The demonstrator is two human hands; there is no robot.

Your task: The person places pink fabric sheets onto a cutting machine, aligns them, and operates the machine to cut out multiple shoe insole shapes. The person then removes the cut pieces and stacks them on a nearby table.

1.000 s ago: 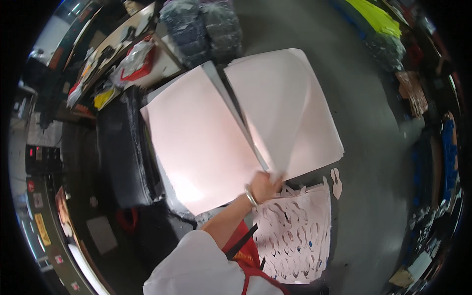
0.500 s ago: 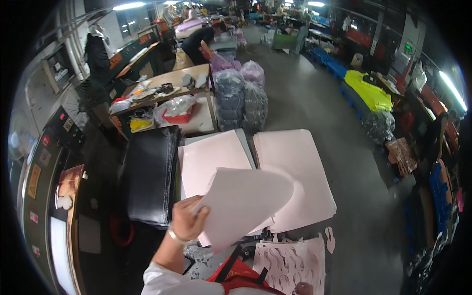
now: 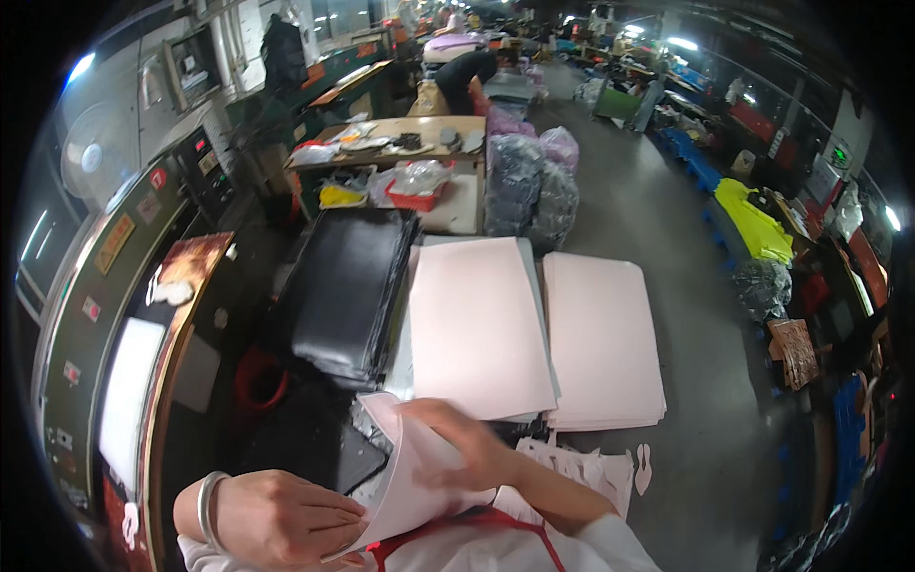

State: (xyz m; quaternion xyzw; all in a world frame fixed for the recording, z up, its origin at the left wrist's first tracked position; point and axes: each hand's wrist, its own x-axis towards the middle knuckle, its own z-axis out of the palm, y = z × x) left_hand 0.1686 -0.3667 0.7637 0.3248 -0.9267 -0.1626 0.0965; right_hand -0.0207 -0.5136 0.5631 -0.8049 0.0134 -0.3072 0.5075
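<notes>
A bent pale pink sheet (image 3: 410,477) is held up close to my body. My left hand (image 3: 281,520), with a white bangle at the wrist, is closed on its near left edge. On the sheet's upper right side is my right hand (image 3: 462,443), partly blurred, its fingers bent over the sheet and its thumb apart. Beyond my hands lies a stack of pale pink sheets (image 3: 477,319) over a grey layer. Another pink stack (image 3: 602,343) stands to its right, and a pile of black sheets (image 3: 348,286) to its left.
A green machine (image 3: 81,353) with a brown board (image 3: 195,257) runs along the left. Behind the stacks stands a wooden shelf table (image 3: 448,129) beside wrapped grey bundles (image 3: 519,181). Cut-out pink scrap (image 3: 610,477) lies at the near right. A person (image 3: 457,81) bends over farther back.
My left hand has drawn the pink sheet down and left, off the stacks. My right hand has come up from the lower edge onto it. The view has swung left.
</notes>
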